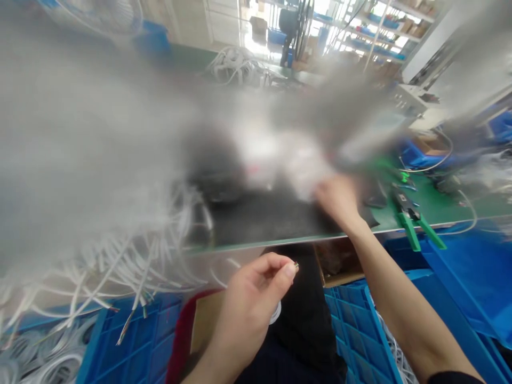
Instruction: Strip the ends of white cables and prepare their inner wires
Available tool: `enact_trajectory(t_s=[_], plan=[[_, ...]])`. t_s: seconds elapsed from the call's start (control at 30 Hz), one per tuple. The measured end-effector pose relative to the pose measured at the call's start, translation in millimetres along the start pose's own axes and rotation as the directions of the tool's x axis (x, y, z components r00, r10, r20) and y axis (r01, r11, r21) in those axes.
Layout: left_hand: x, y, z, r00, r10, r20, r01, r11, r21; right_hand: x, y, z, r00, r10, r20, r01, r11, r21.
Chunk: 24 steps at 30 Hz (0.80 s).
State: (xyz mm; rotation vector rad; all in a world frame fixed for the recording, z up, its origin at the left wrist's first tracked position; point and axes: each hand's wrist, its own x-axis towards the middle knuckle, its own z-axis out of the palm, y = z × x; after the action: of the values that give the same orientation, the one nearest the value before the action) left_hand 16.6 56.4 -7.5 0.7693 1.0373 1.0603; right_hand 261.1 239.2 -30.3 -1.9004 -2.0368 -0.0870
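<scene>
My left hand is in front of the table edge, thumb and forefinger pinched together. A tiny wire tip sticks out between them, and a piece of white cable shows below the palm. My right hand reaches over the table to a blurred white pile on the black mat. Blur hides its fingertips, so whether they hold anything cannot be made out. To the right of it, a green-handled crimping tool lies at the table's edge.
White cables with stripped ends hang over the table edge at left. Blue crates stand below, with coiled cables beside them. At right are a blue bin and a blue tray. Much of the upper view is smeared.
</scene>
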Motion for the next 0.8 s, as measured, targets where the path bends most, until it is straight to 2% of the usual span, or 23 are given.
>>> enact_trajectory(t_s=[0.2,0.33,0.5,0.67,0.8], plan=[[-2,-13,-12.1,0.998,0.000,0.061,0.000,1.000,0.008,-1,4,4,0.994,0.108,0.036,-0.107,0.994,-0.007],[-1,-14,-12.3,0.997,0.007,0.078,-0.008,1.000,0.015,-3,7,2,0.986,0.155,0.062,-0.156,0.987,0.022],[-1,-14,-9.5,0.997,0.027,0.073,-0.027,1.000,0.004,-1,-2,7,0.975,0.219,0.041,-0.222,0.972,0.079],[-3,-15,-9.3,0.998,0.028,0.061,-0.028,1.000,0.004,-3,-10,7,0.961,0.278,0.011,-0.274,0.941,0.199],[-4,-15,-9.9,0.998,0.024,0.064,-0.024,1.000,0.003,-18,-10,-9,0.948,0.319,-0.018,-0.290,0.882,0.371]])
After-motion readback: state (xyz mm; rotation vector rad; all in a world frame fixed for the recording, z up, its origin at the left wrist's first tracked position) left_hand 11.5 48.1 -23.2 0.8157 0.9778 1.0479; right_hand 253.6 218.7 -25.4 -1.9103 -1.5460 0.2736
